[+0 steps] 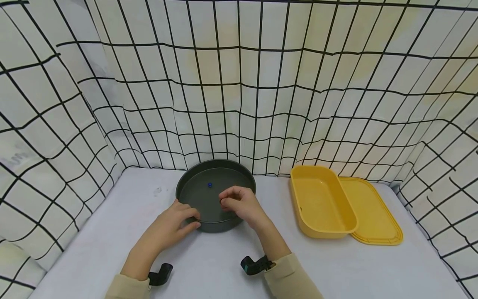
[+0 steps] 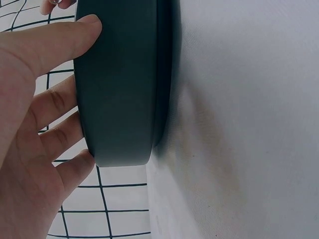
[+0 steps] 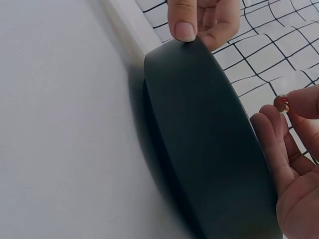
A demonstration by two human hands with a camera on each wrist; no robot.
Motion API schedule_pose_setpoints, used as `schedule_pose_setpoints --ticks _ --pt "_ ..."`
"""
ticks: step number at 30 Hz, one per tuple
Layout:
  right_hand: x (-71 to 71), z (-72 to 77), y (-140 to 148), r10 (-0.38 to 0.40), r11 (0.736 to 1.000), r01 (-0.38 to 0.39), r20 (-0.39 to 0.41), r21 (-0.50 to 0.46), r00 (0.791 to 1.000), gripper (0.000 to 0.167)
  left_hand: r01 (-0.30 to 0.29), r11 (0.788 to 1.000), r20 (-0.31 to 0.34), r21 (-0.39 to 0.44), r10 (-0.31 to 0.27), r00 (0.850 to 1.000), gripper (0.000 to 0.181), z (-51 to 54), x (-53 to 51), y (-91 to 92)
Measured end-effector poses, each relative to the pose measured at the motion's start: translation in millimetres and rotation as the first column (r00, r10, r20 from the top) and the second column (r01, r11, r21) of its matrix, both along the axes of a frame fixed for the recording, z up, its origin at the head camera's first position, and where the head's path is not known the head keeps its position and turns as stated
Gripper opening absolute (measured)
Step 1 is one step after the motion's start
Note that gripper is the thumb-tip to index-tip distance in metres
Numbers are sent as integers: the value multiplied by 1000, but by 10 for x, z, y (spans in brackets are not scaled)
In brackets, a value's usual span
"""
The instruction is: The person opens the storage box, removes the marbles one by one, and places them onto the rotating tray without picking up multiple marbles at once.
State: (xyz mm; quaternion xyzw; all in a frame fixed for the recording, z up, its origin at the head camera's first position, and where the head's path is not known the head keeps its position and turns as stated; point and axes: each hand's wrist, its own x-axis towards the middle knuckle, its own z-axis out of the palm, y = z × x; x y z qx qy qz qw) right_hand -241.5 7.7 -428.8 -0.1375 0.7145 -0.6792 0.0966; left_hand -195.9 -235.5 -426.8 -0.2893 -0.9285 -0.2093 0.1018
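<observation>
A dark grey round pan point(image 1: 203, 205) stands on the white table. My left hand point(image 1: 169, 226) holds its near left rim, thumb on the outer wall and fingers over the edge, as the left wrist view shows. Over the right part of the pan, my right hand point(image 1: 244, 205) pinches a small glass marble point(image 3: 281, 103) with red in it between thumb and fingertips. On the pan floor lies a small blue ball point(image 1: 210, 185), apart from both hands. The right hand hides part of the pan's right side.
To the right stands a yellow rectangular tub point(image 1: 321, 203), its inside facing up. A flat yellow lid point(image 1: 379, 216) lies beside it, partly under or behind the tub. White walls with a black grid point(image 1: 239, 83) enclose the table at the back and sides.
</observation>
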Motion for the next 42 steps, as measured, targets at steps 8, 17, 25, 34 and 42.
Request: schedule_pose_setpoints --ticks 8,17,25,34,42 --pt "41 8 -28 15 974 17 -136 228 991 13 -11 1000 11 -8 11 1000 14 1 3 4" --pt "84 14 -68 60 916 43 -243 398 968 12 -4 1000 0 -8 4 1000 14 -4 2 12" --pt "99 2 -101 86 884 50 -268 465 960 8 1 1000 -13 -7 -1 1000 14 -4 5 8" --pt "91 -22 -128 124 810 91 -320 579 939 10 9 1000 -21 5 -9 1000 15 0 6 8" --pt "101 -26 -135 173 752 135 -392 645 904 11 7 1000 -18 3 -7 1000 15 -7 5 7"
